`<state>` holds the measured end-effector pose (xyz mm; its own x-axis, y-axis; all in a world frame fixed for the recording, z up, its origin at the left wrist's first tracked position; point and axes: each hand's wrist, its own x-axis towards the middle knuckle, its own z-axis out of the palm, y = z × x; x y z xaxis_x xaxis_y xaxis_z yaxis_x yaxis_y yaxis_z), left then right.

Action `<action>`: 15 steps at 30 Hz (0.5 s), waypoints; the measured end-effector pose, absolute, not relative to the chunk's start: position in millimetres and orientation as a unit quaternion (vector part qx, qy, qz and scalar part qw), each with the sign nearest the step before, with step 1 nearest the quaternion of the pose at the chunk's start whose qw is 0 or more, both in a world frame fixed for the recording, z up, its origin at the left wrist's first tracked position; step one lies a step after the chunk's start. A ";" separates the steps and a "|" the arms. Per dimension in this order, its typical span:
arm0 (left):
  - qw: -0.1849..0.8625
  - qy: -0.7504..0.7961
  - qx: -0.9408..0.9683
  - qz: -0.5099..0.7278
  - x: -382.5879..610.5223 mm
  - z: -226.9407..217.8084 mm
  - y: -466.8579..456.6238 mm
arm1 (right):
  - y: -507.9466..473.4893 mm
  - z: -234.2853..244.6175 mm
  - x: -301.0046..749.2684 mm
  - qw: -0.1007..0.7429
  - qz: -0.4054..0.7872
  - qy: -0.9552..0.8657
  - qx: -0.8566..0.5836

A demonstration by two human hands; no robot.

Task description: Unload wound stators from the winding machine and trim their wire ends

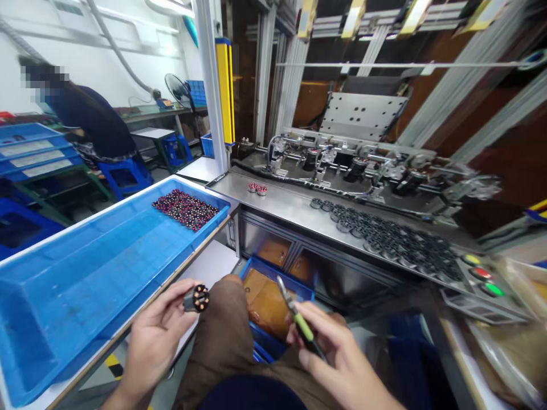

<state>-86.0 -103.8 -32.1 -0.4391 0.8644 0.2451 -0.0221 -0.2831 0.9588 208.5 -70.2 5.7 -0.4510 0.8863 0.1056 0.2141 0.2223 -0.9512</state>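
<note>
My left hand [156,336] pinches a small round black part [197,298] with copper windings on its face, held above my knee. My right hand [337,356] is closed on tweezers [298,318] with a yellow-green grip, the metal tip pointing up and left towards the part. Between the tip and the part there is a gap. More of the same wound parts [186,208] lie grouped at the far end of the large blue tray [85,273] on my left.
A steel bench [282,202] carries two red-topped parts [257,188], several rows of black round parts [384,239], a fixture line [342,156] and coloured buttons [482,274]. A small blue bin [273,296] sits below. Another person [85,117] bends at the far left.
</note>
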 end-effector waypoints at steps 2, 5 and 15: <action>0.385 0.529 0.298 0.695 -101.2 -31.5 -106.9 | -27.5 18.6 209.4 0.358 0.350 -0.761 -0.413; 0.404 0.542 0.226 0.702 -121.1 -24.4 -118.0 | 64.0 35.1 202.8 0.327 0.123 -0.785 -0.512; 0.234 0.706 0.365 0.560 -214.7 -8.2 -131.5 | 246.4 4.3 148.1 0.165 -0.026 -0.768 -0.618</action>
